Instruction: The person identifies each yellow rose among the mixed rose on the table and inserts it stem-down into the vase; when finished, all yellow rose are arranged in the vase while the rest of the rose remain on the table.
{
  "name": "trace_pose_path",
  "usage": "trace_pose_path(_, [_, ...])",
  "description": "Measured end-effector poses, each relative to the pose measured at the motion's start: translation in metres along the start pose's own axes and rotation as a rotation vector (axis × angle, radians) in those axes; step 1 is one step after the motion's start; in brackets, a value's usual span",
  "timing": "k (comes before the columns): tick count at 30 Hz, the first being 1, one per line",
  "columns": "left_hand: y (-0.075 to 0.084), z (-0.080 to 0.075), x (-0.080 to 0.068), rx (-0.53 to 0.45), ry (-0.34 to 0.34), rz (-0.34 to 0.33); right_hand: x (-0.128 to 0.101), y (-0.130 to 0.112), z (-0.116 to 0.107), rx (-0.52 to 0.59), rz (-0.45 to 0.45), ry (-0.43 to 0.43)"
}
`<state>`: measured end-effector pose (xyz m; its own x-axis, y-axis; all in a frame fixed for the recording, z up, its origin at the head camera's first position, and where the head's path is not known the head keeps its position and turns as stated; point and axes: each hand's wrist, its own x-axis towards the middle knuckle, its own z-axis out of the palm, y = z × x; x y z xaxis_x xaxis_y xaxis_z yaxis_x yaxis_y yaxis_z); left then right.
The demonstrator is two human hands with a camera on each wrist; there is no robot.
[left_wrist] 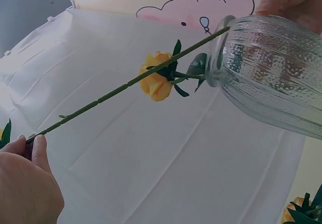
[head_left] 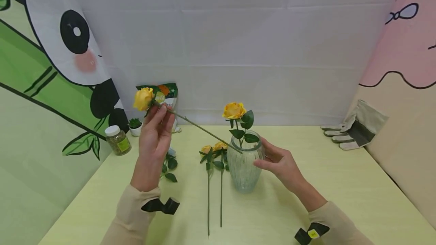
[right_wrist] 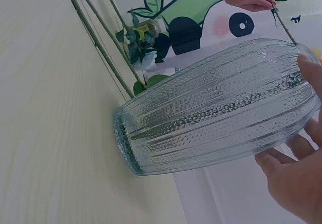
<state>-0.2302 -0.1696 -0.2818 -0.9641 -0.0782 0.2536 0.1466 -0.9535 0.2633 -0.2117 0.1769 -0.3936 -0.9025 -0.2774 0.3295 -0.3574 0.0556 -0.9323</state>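
Note:
My left hand (head_left: pixel 154 143) pinches a yellow artificial rose (head_left: pixel 143 98) by its stem, just below the bloom. The stem slants down to the right, and its bare end overlaps the mouth of a ribbed clear glass vase (head_left: pixel 243 175). Upright on the table, the vase is held at its upper right side by my right hand (head_left: pixel 281 165), thumb in front and fingers behind. Another yellow rose (head_left: pixel 234 110) with green leaves stands in the vase. In the left wrist view, the held stem (left_wrist: pixel 113 92) crosses in front of that bloom.
Two yellow roses (head_left: pixel 220 146) lie left of the vase, stems toward me. A pale blue flower (head_left: pixel 171 152) is partly behind my left arm. Further left are a lidded jar (head_left: pixel 117 141), a small potted plant (head_left: pixel 135 127) and a green bag (head_left: pixel 172 93). Gloves (head_left: pixel 355 127) lie back right.

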Motion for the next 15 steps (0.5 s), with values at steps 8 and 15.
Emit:
trace_pose_path(8, [-0.006,0.017,0.003,0.097,-0.085,0.079,0.0,0.0,0.0,0.008,-0.012,-0.009])
trace_pose_path(15, [-0.025,0.017,0.005,0.328,-0.147,0.141,-0.001,-0.002,0.0,0.005,-0.003,-0.009])
